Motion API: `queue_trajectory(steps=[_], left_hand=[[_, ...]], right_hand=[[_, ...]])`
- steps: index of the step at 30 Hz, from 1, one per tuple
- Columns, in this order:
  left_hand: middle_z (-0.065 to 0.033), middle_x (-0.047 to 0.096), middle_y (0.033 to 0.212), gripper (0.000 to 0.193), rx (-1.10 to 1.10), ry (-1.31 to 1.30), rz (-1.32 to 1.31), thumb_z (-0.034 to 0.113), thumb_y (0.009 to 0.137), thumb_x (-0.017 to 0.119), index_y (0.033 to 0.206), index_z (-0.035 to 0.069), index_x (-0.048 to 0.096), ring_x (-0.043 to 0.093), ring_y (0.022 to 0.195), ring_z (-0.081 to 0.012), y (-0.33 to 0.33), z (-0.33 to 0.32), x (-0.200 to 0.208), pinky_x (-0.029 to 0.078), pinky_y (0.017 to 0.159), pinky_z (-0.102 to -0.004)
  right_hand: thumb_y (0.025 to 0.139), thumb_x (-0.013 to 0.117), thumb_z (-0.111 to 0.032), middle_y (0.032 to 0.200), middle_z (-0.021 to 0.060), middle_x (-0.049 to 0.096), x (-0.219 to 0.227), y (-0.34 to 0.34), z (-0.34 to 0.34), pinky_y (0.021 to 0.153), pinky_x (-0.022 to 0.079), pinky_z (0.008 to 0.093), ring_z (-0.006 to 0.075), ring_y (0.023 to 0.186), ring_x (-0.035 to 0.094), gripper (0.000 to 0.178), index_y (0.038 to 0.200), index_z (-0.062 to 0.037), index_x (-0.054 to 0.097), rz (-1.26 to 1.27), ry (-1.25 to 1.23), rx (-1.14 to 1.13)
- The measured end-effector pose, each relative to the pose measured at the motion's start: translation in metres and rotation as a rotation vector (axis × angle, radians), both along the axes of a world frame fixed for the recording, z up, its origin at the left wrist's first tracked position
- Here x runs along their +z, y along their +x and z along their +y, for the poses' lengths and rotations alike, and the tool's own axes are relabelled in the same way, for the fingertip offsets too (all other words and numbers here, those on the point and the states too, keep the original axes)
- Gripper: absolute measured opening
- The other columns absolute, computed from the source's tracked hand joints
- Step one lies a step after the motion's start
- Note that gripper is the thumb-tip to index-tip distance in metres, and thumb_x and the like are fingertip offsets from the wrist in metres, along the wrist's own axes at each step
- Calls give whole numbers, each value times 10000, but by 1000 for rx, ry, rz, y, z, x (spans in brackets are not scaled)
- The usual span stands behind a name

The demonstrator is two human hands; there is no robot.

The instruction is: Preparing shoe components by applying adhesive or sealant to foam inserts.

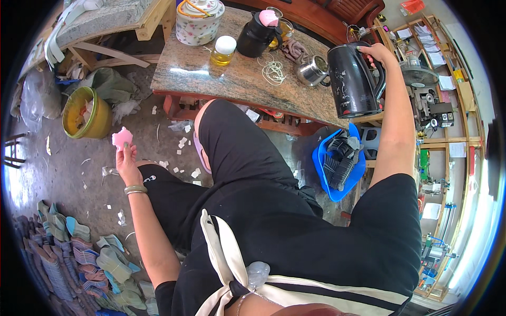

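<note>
My right hand (378, 53), at the right, is closed round the handle of a black electric kettle (352, 81), held upright over the table's right end. Out to the left, my left hand (126, 158) pinches a small pink piece with a notched edge (122, 138) between thumb and fingers; its exact kind is unclear. On the stone-topped table (226, 79) stands a black jug (256, 39) with another pink piece (268, 18) on its top. A steel cup (313, 71) lies tilted near the kettle, beside a coil of pale string (273, 72).
A white-lidded jar of yellow liquid (223, 51) and a flowered pot (197, 22) stand on the table. A blue basket (322, 158) holds dark ribbed pieces. Left are a yellow-green bucket (87, 117) and stacked socks (79, 258). White scraps litter the floor.
</note>
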State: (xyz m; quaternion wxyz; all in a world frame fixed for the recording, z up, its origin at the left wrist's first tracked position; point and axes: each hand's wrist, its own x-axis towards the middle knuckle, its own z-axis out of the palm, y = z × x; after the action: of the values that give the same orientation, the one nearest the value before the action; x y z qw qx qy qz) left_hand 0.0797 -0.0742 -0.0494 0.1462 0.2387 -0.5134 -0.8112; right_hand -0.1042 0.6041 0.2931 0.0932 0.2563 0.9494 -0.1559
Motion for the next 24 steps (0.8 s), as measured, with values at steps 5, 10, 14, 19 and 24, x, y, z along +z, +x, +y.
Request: queue_trajectory(steps=[5, 10, 14, 19, 24], left_hand=[[-42, 612, 908, 239, -13, -23, -8, 203, 880, 606, 1028, 20, 563, 573, 773, -79, 0, 0, 0, 455, 691, -198], [-42, 613, 910, 234, -9, -19, -8, 204, 882, 604, 1022, 20, 564, 573, 770, -78, 0, 1, 0, 455, 689, -200], [-42, 614, 906, 222, -30, -14, 9, 200, 884, 600, 1016, 24, 568, 573, 761, -76, -1, 0, 0, 456, 683, -196], [-43, 615, 902, 219, -19, -7, 8, 191, 882, 603, 1015, 19, 573, 568, 755, -78, 1, 1, 2, 451, 675, -196], [-42, 615, 902, 221, -20, 0, 7, 184, 882, 602, 1023, 15, 577, 563, 757, -79, 0, 0, 1, 443, 677, -200]], right_hand=[[797, 674, -307, 466, 29, 455, -1, -1, -1, 372, 365, 284, 132, 369, 427, 415, 541, -34, 496, 18, 8, -6], [799, 670, -301, 450, 37, 450, -1, 3, -4, 380, 360, 296, 142, 355, 430, 443, 500, -28, 490, 34, -13, -10], [797, 675, -304, 476, 27, 461, -1, 7, 4, 368, 367, 273, 126, 372, 427, 384, 583, -29, 514, 62, -41, -11], [799, 675, -292, 514, 13, 471, -4, 16, 3, 362, 373, 249, 108, 397, 428, 321, 669, -38, 529, 86, -71, -30], [802, 674, -293, 532, 9, 471, -7, 20, 12, 370, 376, 245, 105, 410, 429, 313, 696, -34, 535, 132, -108, -50]])
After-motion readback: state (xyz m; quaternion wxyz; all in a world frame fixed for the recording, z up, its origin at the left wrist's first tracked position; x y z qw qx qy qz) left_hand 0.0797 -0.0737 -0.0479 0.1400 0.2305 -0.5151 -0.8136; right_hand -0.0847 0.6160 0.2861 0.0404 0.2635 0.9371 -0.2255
